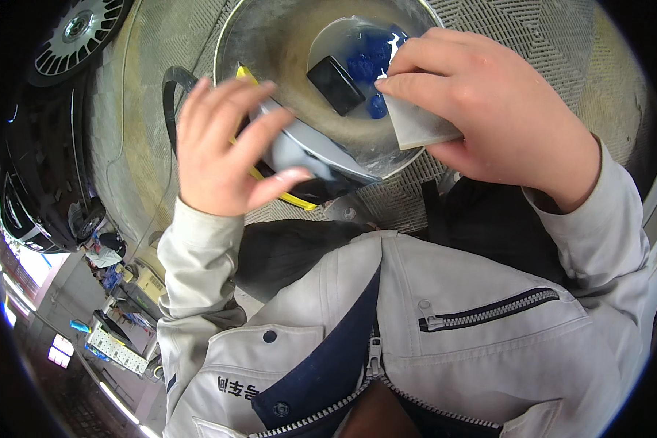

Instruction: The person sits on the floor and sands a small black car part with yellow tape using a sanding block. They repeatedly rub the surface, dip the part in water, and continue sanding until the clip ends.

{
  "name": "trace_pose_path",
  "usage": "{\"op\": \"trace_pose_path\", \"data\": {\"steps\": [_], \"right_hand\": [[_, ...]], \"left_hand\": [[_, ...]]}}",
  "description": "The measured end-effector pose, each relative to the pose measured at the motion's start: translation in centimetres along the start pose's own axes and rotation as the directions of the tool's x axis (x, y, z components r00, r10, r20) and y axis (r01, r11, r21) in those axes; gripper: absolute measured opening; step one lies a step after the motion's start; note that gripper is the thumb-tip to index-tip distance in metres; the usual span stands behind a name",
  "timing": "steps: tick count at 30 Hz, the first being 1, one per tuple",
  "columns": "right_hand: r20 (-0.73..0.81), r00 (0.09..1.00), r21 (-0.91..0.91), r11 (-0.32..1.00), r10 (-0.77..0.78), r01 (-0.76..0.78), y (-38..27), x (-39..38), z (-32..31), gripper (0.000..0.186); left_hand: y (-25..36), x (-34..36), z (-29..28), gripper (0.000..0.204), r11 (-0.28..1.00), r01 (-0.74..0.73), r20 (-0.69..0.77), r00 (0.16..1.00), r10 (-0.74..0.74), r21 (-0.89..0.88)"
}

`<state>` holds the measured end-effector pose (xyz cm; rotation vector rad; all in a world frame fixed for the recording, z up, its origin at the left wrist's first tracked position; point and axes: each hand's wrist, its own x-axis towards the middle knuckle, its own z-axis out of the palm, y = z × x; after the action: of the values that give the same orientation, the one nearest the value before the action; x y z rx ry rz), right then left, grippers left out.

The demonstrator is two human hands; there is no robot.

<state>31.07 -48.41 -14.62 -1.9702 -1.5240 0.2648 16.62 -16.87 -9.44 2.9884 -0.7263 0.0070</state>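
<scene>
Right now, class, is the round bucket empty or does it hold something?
The bucket is not empty: a black block and something blue show inside it. How deep the contents go, I cannot tell.

Toward twelve o'clock we see a tan-brown bucket interior (270, 40), a deep blue lump (365, 62) and a glossy black block (336, 86). At eleven, a part (306, 146) shows grey and black with bright yellow edging; at one, a flat piece (416, 128) is pale grey. We find a herringbone-like pattern on the grey-beige floor (522, 33), and light grey with navy trim on the jacket (482, 387) at six.
</scene>
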Motion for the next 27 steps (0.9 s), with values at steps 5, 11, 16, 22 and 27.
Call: {"op": "trace_pose_path", "data": {"steps": [5, 11, 16, 22, 27], "right_hand": [[-0.017, 1.000, 0.003, 1.000, 0.006, -0.006, -0.2, -0.3, 0.1, 0.058], [-0.022, 1.000, -0.003, 1.000, 0.014, -0.014, -0.2, -0.5, 0.0, 0.057], [-0.024, 1.000, 0.013, 1.000, -0.003, 0.003, 0.0, -0.5, 0.0, 0.059], [-0.020, 1.000, 0.012, 1.000, -0.016, 0.016, 0.0, -1.0, 0.3, 0.060], [-0.115, 0.992, 0.056, 0.997, -0.048, 0.054, -0.4, -0.6, 0.3, 0.059]], "left_hand": [[1.1, -0.4, 0.9, 0.070, 0.996, 0.006, 0.039, 0.999, -0.003, -0.085], [4.1, 0.2, 1.7, 0.045, 0.966, -0.065, 0.037, 0.996, 0.077, -0.250], [6.7, 0.2, 2.5, 0.041, 0.952, -0.090, 0.053, 0.992, 0.110, -0.291], [6.9, -2.1, 3.3, 0.057, 0.993, -0.041, 0.014, 0.999, 0.042, -0.111], [2.6, -5.0, 3.9, 0.064, 0.996, 0.059, -0.105, 0.992, -0.066, -0.067]]}}
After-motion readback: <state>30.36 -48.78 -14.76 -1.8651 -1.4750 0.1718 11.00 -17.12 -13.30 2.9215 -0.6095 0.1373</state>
